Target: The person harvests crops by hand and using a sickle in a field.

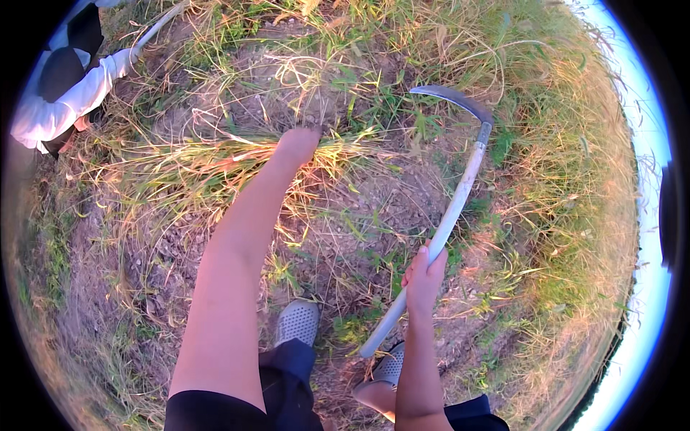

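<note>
My left hand [299, 144] is closed around a bundle of long grass stalks [215, 167] lying across the ground ahead of me. The stalks stick out on both sides of the fist, and my fingertips are hidden behind it. In my right hand [426, 275] is a long-handled sickle, gripped on the lower part of its pale, slightly bent handle [458, 202]. Its curved metal blade [455, 99] points up and left, apart from the bundle, over low green weeds.
Tall yellow-green grass [566, 188] stands along the right. At upper left is another person in a white sleeve [89, 97], beside a pale pole [159, 24]. My perforated clogs [298, 323] rest on dry soil strewn with stalks.
</note>
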Tool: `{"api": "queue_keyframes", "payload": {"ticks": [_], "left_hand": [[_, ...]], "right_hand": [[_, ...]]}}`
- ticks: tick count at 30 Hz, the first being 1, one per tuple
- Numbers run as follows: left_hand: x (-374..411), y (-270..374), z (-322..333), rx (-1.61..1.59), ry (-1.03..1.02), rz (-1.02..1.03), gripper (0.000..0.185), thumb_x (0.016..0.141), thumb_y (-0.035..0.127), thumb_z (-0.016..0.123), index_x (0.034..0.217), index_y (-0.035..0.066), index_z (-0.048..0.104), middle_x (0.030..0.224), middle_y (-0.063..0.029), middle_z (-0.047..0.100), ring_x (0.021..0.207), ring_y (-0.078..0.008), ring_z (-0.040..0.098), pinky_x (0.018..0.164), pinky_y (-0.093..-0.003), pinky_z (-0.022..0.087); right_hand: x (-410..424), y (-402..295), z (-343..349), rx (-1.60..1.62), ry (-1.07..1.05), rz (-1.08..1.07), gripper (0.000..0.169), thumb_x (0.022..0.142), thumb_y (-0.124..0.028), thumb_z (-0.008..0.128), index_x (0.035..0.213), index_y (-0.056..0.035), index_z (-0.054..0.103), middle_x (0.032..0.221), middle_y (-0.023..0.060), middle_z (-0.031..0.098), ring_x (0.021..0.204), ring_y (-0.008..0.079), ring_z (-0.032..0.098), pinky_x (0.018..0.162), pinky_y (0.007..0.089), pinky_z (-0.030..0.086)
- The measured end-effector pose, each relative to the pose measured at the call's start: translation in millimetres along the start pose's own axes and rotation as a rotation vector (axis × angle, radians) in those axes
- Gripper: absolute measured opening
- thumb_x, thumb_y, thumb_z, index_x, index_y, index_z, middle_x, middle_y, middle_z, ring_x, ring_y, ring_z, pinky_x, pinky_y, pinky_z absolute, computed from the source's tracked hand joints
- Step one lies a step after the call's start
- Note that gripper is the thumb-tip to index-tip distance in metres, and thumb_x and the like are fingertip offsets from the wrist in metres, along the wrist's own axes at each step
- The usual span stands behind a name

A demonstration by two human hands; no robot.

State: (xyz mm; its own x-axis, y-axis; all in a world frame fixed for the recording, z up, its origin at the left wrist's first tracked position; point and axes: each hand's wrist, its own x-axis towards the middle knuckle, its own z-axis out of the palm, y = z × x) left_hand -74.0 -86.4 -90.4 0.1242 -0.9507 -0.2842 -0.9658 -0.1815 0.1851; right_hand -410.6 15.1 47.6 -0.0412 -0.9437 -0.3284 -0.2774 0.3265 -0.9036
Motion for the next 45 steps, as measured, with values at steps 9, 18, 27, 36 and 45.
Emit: {"api": "queue_keyframes", "payload": {"ticks": [9,18,27,36,45], "left_hand": [[-112.3,-29.9,-25.2,-0.024,0.045,-0.024,0.032,0.073,0.007,0.063,0.104,0.004,0.056,0.094,-0.017,0.065,0.094,-0.0345,0.063,0.081,-0.0445,0.051],[-154.0,-70.1,13.0,-0.03,-0.058,-0.166,0.035,0.07,0.003,0.061,0.104,0.004,0.055,0.089,-0.0157,0.064,0.089,-0.0336,0.063,0.077,-0.045,0.051],[-180.5,-75.7,19.3,0.135,0.227,0.008,0.028,0.073,0.006,0.06,0.101,0.009,0.055,0.1,-0.0077,0.06,0.1,-0.0243,0.059,0.085,-0.0386,0.047],[-100.8,-57.6,-37.7,0.137,0.111,-0.152,0.09,0.076,0.0,0.058,0.149,0.025,0.014,0.145,-0.0155,0.034,0.096,-0.0288,0.064,0.078,-0.041,0.054],[-131.7,-85.6,-5.2,0.029,0.09,-0.207,0.047,0.076,0.005,0.061,0.122,0.012,0.05,0.092,-0.0112,0.065,0.09,-0.0307,0.065,0.074,-0.0416,0.053]], "right_hand": [[35.1,-25.4,53.1,-0.53,-0.203,-0.364,0.033,0.096,-0.025,0.05,0.114,-0.0003,0.038,0.074,0.0225,0.062,0.063,0.0416,0.062,0.054,0.0471,0.046],[43.6,6.2,148.7,-0.508,-0.442,-0.095,0.032,0.095,-0.025,0.05,0.106,0.0028,0.039,0.079,0.0279,0.062,0.071,0.047,0.062,0.061,0.0534,0.049],[-42.3,34.5,69.2,-0.566,-0.458,-0.203,0.03,0.095,-0.022,0.051,0.108,0.0019,0.04,0.074,0.026,0.061,0.068,0.043,0.063,0.057,0.0482,0.047],[-42.8,39.2,65.5,-0.677,-0.469,-0.225,0.032,0.095,-0.022,0.051,0.109,0.003,0.037,0.07,0.0262,0.06,0.064,0.0442,0.062,0.052,0.0484,0.047],[13.3,-12.3,130.9,-0.574,-0.324,-0.363,0.027,0.096,-0.023,0.049,0.105,0.0005,0.039,0.069,0.0214,0.061,0.063,0.042,0.063,0.053,0.0473,0.048]]}}
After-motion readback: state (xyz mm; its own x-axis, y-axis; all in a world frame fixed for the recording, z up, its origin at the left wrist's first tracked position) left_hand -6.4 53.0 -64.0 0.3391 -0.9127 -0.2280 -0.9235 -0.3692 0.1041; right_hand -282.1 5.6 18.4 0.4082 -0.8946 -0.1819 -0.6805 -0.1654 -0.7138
